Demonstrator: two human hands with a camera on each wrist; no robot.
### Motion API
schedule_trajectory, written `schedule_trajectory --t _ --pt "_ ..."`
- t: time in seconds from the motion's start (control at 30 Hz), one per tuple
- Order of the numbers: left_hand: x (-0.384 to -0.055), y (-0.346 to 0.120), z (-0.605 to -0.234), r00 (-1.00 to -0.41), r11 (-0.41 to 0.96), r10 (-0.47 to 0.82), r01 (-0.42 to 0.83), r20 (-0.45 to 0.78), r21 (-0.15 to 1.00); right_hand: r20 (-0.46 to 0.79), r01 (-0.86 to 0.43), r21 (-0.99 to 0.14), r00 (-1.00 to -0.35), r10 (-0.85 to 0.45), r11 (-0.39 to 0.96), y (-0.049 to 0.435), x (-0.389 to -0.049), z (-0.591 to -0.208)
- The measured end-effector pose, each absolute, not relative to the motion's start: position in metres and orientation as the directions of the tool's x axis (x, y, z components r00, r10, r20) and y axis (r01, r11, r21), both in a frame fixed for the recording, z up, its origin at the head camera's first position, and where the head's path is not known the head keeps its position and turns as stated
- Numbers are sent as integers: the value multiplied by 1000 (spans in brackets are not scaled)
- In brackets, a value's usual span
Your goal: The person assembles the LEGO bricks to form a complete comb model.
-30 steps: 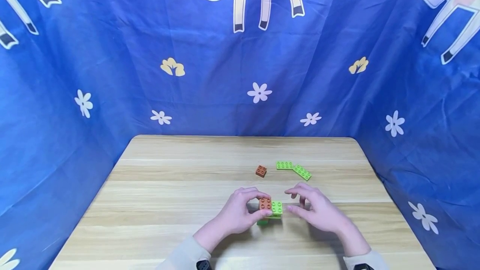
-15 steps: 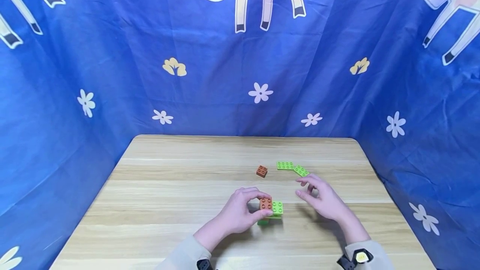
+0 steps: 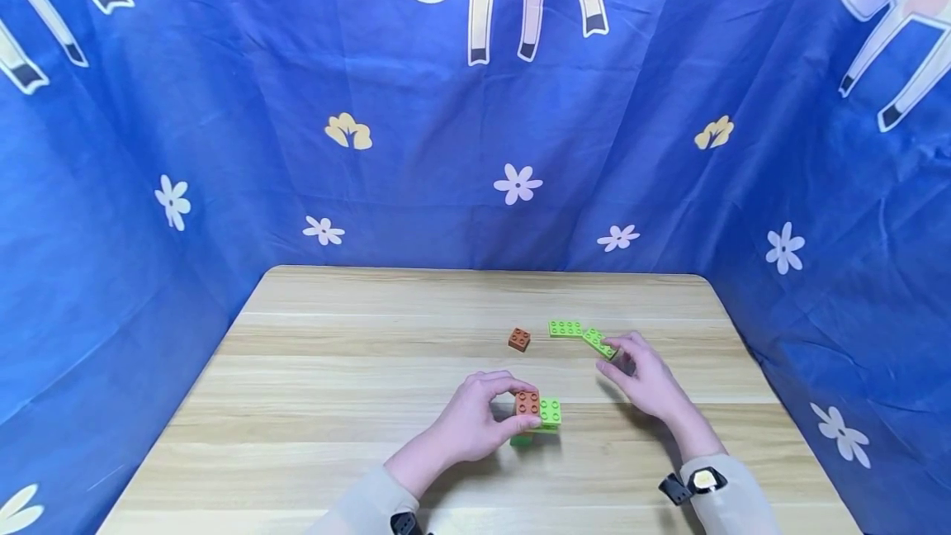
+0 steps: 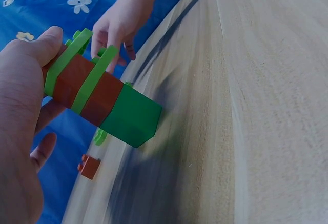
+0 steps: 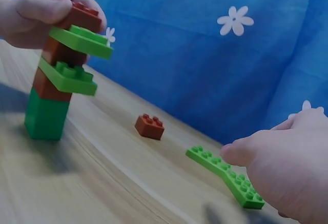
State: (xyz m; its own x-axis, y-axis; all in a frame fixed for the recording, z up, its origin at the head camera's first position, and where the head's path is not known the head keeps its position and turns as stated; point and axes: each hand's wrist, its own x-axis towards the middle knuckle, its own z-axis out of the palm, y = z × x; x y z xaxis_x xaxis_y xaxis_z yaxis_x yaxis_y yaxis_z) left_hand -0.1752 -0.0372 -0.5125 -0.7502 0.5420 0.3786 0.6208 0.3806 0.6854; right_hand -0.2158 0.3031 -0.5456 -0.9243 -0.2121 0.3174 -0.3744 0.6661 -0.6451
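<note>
My left hand (image 3: 479, 421) pinches the brown brick (image 5: 82, 17) at the top of a building-block tower, thumb on one side and fingers on the other. Below that brick, light green plates (image 5: 77, 83) alternate with brown bricks, above a dark green block (image 4: 134, 115) at the bottom. The plates stick out to the tower's right. At the right, my right hand (image 3: 645, 380) reaches over a slanted light green plate (image 3: 597, 341), fingertips at its near end and thumb lower, apart from it. Whether the fingertips touch the plate is unclear.
Another light green plate (image 3: 565, 329) lies end to end with the slanted one. Left of it sits a loose brown brick (image 3: 519, 339). All of them are on the wooden table (image 3: 334, 378), with a blue patterned curtain (image 3: 416, 188) behind and at the sides.
From beside the tower, my right hand has moved away and to the right, to the slanted green plate. My left hand stays on the top brown brick, and the tower has not moved.
</note>
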Motion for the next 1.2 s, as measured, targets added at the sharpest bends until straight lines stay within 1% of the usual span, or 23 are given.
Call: schedule_trajectory --t 0.43,0.57,0.87,1.2 --pt "-175 -37 -513 -752 381 541 619 377 687 269 -260 -626 -957 -109 736 305 -234 -552" --pt "-175 -37 -513 -753 385 543 617 373 686 242 -196 -595 -968 -59 779 303 -237 -556" --pt "-176 -37 -514 -751 383 542 620 376 685 215 -112 -535 -977 7 837 300 -242 -565" --pt "-176 -38 -515 -752 383 542 619 375 686 215 -84 -505 -976 31 859 297 -245 -572"
